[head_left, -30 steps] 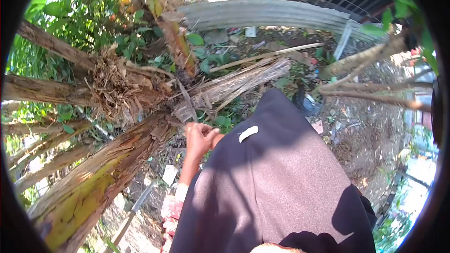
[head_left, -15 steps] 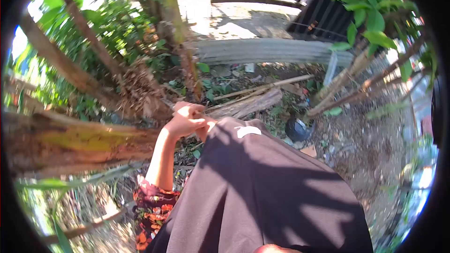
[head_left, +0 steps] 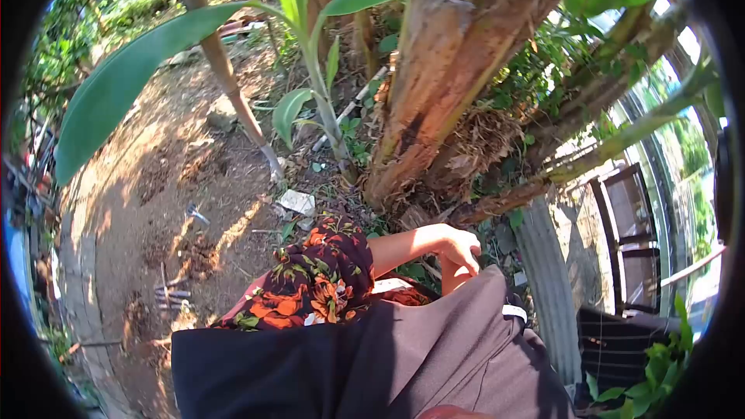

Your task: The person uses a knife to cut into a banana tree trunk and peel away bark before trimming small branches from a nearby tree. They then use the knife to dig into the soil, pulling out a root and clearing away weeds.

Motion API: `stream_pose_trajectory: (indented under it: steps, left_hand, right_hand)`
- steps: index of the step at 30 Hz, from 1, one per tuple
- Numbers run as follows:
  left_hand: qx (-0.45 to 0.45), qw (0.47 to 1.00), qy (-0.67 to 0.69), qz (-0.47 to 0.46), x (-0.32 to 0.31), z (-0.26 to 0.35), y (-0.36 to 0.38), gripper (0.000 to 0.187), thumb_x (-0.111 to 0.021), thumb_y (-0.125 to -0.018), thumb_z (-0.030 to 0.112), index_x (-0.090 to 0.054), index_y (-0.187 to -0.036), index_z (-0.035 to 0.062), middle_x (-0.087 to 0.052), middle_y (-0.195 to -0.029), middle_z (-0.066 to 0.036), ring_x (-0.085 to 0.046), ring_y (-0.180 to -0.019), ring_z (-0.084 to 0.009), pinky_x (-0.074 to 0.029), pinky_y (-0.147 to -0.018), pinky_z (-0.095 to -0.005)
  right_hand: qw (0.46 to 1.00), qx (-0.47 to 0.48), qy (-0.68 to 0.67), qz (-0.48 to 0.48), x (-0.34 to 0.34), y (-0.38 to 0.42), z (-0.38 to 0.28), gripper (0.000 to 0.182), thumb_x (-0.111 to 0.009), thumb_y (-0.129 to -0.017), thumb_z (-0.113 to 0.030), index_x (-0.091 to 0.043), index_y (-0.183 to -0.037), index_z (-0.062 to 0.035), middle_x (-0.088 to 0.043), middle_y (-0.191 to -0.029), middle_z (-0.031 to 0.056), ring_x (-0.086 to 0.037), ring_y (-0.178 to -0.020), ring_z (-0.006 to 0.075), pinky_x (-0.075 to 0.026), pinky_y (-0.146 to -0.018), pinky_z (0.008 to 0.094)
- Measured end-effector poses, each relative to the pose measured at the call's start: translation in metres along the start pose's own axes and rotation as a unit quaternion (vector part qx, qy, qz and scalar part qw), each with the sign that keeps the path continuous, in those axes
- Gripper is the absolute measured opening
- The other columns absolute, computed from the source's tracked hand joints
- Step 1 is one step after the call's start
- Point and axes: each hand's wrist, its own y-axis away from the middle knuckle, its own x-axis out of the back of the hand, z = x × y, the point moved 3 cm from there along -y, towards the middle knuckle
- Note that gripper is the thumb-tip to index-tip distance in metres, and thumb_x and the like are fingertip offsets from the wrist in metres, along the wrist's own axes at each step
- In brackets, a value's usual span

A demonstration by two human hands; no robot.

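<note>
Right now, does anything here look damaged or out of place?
The thick trunk looks ragged: its brown outer layers are peeling, and torn, dry fibres bunch beside its base. That may be natural wear. A pale, blocky chunk on the ground looks out of place.

The person wears a floral sleeve on the left arm, its near-black ground printed with large orange-red blooms, smaller green leaves and touches of white. The fabric is loose and gathered into folds, ending partway along the forearm and leaving the left hand bare. Over the front hangs a broad, plain draped cloth, brownish grey in sunlight and nearly black in shade, with soft creases. A short, curved white strip marks it near one end.
</note>
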Motion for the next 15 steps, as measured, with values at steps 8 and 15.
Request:
stream_pose_trajectory:
  steps: [8,15]
  left_hand:
    - [0.072,0.987,0.080,0.122,-0.007,-0.036,0.045,0.053,-0.061,-0.059,0.023,-0.051,-0.109,0.0079,-0.053,-0.105,-0.014,-0.052,-0.096,-0.0272,-0.043,-0.079,-0.0354]
    - [0.022,0.969,0.136,0.207,-0.034,-0.060,0.052,0.051,-0.062,-0.061,0.024,-0.052,-0.105,-0.0010,-0.052,-0.108,-0.016,-0.050,-0.099,-0.0277,-0.042,-0.079,-0.0359]
  right_hand:
    - [0.985,0.119,0.120,-0.041,0.009,-0.042,-0.051,0.030,-0.048,-0.083,-0.033,-0.050,-0.083,-0.0023,-0.053,-0.059,0.0127,-0.056,-0.059,0.0207,-0.042,-0.052,0.0386]
    - [0.940,0.254,0.205,-0.100,-0.047,-0.055,-0.129,0.030,-0.049,-0.083,-0.033,-0.050,-0.083,-0.0022,-0.053,-0.060,0.0127,-0.056,-0.060,0.0202,-0.042,-0.053,0.0385]
